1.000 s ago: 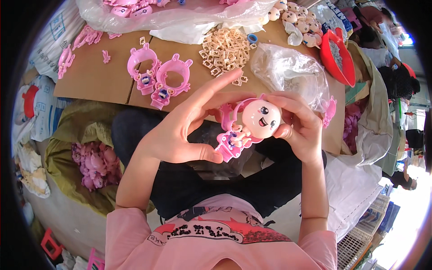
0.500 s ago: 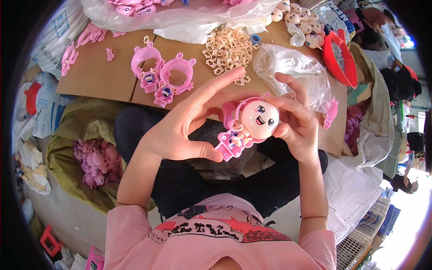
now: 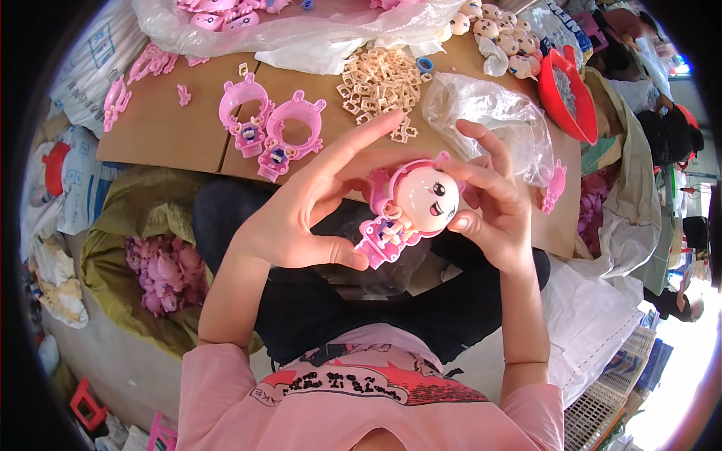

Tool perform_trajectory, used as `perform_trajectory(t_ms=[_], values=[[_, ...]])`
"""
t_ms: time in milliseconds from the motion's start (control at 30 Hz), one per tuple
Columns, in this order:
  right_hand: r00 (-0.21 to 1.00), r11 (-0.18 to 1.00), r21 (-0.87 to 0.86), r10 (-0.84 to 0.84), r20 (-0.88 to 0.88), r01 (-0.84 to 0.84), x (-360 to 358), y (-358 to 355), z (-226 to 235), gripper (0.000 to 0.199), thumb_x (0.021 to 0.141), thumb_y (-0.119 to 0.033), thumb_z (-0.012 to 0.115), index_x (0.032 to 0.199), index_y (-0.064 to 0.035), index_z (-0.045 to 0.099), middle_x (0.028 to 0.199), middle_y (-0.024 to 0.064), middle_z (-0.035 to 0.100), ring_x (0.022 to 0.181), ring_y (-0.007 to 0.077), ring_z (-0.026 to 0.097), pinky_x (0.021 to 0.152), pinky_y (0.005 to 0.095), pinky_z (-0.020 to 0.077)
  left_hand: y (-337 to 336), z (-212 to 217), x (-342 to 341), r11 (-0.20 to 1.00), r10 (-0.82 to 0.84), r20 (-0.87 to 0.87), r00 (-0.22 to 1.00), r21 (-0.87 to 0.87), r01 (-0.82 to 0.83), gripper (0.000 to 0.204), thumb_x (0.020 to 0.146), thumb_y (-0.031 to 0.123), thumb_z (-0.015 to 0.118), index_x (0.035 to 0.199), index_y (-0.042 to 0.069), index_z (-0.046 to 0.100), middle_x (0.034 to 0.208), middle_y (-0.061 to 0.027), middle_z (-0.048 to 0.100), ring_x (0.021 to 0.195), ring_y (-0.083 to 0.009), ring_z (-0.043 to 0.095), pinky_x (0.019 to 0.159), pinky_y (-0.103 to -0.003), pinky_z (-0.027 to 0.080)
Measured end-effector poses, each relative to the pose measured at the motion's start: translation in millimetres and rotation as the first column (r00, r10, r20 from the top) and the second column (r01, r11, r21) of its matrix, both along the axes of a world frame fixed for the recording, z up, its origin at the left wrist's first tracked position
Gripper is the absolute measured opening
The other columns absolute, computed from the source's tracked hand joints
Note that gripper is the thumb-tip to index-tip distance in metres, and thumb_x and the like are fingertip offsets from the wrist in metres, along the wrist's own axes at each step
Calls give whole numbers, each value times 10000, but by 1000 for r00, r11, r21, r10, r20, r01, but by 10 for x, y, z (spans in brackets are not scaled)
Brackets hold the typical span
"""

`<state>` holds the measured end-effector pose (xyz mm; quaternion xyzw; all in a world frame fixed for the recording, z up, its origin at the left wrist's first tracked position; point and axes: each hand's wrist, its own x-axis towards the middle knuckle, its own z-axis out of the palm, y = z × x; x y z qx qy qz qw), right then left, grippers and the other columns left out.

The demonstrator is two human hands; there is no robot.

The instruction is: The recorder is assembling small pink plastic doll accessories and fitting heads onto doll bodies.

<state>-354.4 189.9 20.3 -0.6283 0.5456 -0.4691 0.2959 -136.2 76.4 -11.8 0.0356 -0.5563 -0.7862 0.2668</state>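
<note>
At the centre of the frame both hands close on a small glossy pink plastic doll toy with a round cream face (image 3: 412, 212): a smooth, dome-shaped head painted with dark eyes, set in a pink hood-like frame, with a flat pink moulded body hanging toward the lower left. The left hand (image 3: 301, 218) has its grip closed on the toy, thumb pressed under the pink body and fingers curved behind the head, the index finger stretched straight toward the upper right. The right hand (image 3: 500, 214) also grips the toy, its thumb and fingertips pinching the right edge of the round head. The toy is held in the air above the person's lap, just below the near edge of the flat brown cardboard-topped counter (image 3: 165, 135). On the counter, in the upper left, lie two empty pink plastic ring-shaped frames with small ears (image 3: 272, 129), side by side and touching. Upper centre holds a loose heap of small beige square plastic pieces (image 3: 380, 79), and to its right a crumpled clear plastic bag (image 3: 489, 120). At the upper right stand a shiny red plastic bowl (image 3: 568, 94) and a cluster of cream doll heads (image 3: 496, 26). At the left, beside the person's knee, an olive woven sack (image 3: 143, 218) is open, with more pink plastic parts (image 3: 162, 270) inside.
</note>
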Motion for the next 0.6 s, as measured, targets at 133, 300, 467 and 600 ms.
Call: perform_trajectory(t_ms=[133,300,467,600], values=[[976,998,61,-8,218,-5,12,54,99,874,707,-327,842,1407,-15,422,1459,79,344,826,82,448,699,206,385,19,59,-27,1000,17,-20,1000,-8,-17,1252,580,315,910,1515,43,123,1436,-239,403,1342,-336,402,1101,-451,306],[813,962,240,-241,529,129,127,199,101,559,898,-242,679,1346,-16,432,1253,57,524,858,68,475,749,204,418,125,46,1,924,219,-164,962,-281,-258,1149,647,140,863,1517,53,118,1462,-234,380,1374,-329,359,1129,-425,238],[752,957,289,-208,625,25,246,335,158,548,899,-282,681,1323,-25,448,1049,53,586,886,80,529,796,221,433,231,45,21,868,231,-187,955,-403,-289,1167,672,68,843,1517,54,38,1453,-285,351,1358,-359,370,1099,-443,306],[790,965,256,-197,580,53,279,324,201,580,853,-284,737,1303,-37,468,999,25,588,802,66,525,717,205,433,302,15,-17,850,212,-219,952,-440,-290,1153,688,51,828,1516,53,26,1444,-291,355,1330,-370,402,1087,-457,324]])
